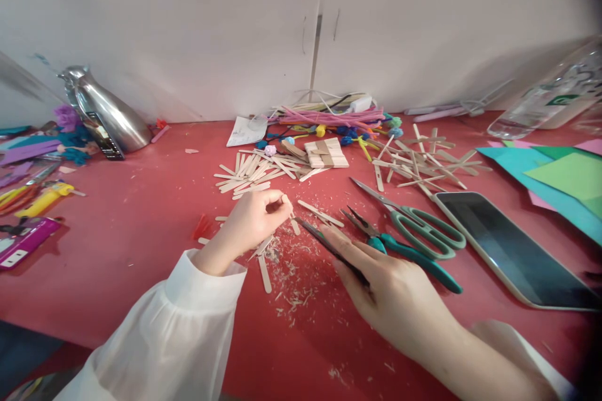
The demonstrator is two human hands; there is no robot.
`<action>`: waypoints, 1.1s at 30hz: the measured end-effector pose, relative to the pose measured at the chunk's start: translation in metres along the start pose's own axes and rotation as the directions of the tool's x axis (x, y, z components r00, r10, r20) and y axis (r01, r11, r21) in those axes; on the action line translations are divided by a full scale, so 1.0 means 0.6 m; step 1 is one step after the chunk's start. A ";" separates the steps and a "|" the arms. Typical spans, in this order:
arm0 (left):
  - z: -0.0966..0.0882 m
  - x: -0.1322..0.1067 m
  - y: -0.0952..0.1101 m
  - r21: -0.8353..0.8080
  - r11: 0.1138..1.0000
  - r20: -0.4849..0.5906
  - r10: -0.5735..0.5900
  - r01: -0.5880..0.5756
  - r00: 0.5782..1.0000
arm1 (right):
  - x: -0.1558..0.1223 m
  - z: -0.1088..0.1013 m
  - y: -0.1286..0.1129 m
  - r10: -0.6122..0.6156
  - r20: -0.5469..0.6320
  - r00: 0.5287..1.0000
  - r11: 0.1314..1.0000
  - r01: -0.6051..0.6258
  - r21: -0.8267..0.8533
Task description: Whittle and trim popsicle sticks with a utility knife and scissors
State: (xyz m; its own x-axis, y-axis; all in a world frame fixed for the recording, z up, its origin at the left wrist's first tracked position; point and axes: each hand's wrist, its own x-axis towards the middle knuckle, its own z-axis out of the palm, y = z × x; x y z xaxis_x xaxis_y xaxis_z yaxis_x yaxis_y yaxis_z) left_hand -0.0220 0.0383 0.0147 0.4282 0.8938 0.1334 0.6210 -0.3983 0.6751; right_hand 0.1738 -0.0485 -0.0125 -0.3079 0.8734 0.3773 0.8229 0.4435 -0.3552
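Note:
My left hand (pixel 258 218) is closed in a pinch, with a thin wooden craft stick (pixel 295 227) pointing down from its fingertips. My right hand (pixel 392 291) is wrapped round a dark, slim craft knife (pixel 345 257). Its tip reaches the stick; whether blade and wood touch I cannot tell. Pale wood shavings (pixel 294 297) are scattered beneath both hands. Just below my left hand lies a loose craft stick (pixel 266 274), and a few others (pixel 321 213) rest beyond the knife. Teal-handled pliers (pixel 418 257) lie beside my right hand, next to green-handled scissors (pixel 426 232).
Behind my hands are a fan of craft sticks (pixel 251 170), a stacked stick piece (pixel 332 153) and pink pipe cleaners (pixel 333 116). A phone (pixel 508 247), coloured paper (pixel 564 178) and a bottle (pixel 548 97) are at right. A steel jug (pixel 113 113) and yellow glue-gun-like tool (pixel 47 199) stand left.

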 end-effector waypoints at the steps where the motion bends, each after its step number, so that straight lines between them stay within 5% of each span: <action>1: 0.000 -0.001 0.000 -0.006 1.000 0.007 0.001 -0.001 1.000 | 0.000 0.002 -0.001 0.009 0.009 1.000 1.000 -0.009 0.000; 11: 0.002 -0.006 0.001 0.011 1.000 -0.016 -0.017 0.017 1.000 | 0.003 0.004 -0.015 0.234 0.248 0.940 0.901 -0.305 0.309; 15: 0.004 -0.004 -0.002 -0.038 0.999 -0.022 -0.029 0.028 0.999 | 0.009 0.006 -0.022 0.366 0.479 0.798 0.557 -0.600 0.573; 18: 0.005 -0.003 -0.006 -0.075 0.997 -0.033 -0.039 0.037 0.999 | 0.015 0.006 -0.023 0.375 0.574 0.728 0.341 -0.684 0.645; 20: 0.007 -0.003 -0.009 -0.076 0.996 -0.047 -0.055 0.051 0.997 | 0.016 0.003 -0.020 0.388 0.540 0.747 0.405 -0.664 0.628; 25: 0.008 -0.003 -0.010 -0.058 0.996 -0.065 -0.073 0.070 0.995 | 0.009 -0.001 -0.007 0.249 0.219 0.943 0.871 -0.317 0.374; 33: 0.004 -0.002 -0.008 0.005 0.996 -0.053 -0.090 0.091 0.995 | 0.003 0.010 0.004 0.065 -0.012 0.998 0.996 -0.065 0.065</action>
State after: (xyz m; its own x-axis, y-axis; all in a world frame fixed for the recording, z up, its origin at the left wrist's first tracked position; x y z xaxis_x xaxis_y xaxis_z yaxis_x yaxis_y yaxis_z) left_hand -0.0238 0.0383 0.0097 0.3351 0.9357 0.1100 0.6603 -0.3165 0.6811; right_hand 0.1724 -0.0444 -0.0181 -0.2478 0.8982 0.3631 0.8082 0.3983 -0.4338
